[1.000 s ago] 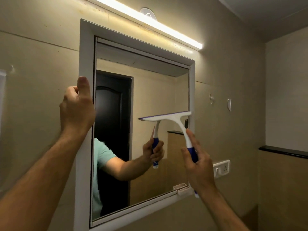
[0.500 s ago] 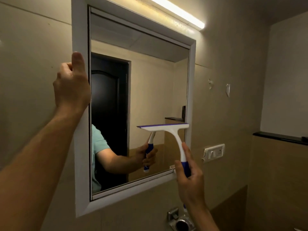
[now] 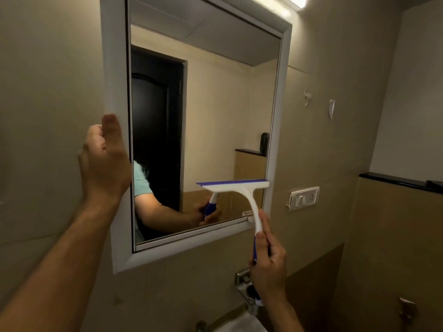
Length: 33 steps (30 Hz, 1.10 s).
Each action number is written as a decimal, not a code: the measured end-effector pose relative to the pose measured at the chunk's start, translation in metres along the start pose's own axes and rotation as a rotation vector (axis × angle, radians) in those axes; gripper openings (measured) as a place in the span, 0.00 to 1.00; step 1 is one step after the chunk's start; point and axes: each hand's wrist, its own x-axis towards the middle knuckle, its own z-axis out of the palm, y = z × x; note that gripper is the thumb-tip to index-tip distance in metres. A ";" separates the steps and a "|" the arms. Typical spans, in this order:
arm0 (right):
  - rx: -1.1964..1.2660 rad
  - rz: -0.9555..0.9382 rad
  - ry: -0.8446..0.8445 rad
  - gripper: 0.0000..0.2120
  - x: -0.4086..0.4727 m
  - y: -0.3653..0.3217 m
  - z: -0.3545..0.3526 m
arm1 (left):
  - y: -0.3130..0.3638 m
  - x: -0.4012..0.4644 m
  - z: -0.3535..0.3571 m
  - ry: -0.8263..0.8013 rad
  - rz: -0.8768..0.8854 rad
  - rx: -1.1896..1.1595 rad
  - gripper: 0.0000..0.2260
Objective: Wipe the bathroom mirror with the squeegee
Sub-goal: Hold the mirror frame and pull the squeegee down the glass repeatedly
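A white-framed bathroom mirror (image 3: 215,104) hangs on the beige wall. My right hand (image 3: 269,267) grips the blue handle of a white squeegee (image 3: 242,189). Its blue-edged blade lies flat against the glass low on the mirror's right side, near the right frame. My left hand (image 3: 104,161) clasps the mirror's left frame, thumb up along the white edge. The glass reflects a dark door, an arm and the squeegee handle.
A white switch and socket plate (image 3: 304,197) sits on the wall right of the mirror. Two small hooks (image 3: 331,109) are above it. A chrome tap fitting (image 3: 244,282) is below the mirror, a dark ledge (image 3: 395,180) on the right wall, a strip light (image 3: 294,1) above.
The squeegee has slid down the right side of the glass towards the lower frame. My left hand stays on the left frame. The view has tilted downward.
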 end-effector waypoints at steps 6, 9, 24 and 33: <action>0.007 -0.030 -0.027 0.19 0.015 -0.014 -0.008 | -0.006 0.002 0.001 -0.017 -0.014 -0.024 0.22; 0.008 -0.039 -0.034 0.21 0.032 -0.025 -0.007 | -0.010 0.004 0.002 -0.025 -0.010 -0.036 0.21; -0.040 0.101 -0.070 0.23 -0.024 0.007 -0.026 | -0.028 0.014 0.009 0.002 -0.020 -0.120 0.27; -0.020 0.094 -0.032 0.21 -0.025 0.007 -0.012 | -0.017 0.008 0.004 0.000 -0.014 -0.105 0.24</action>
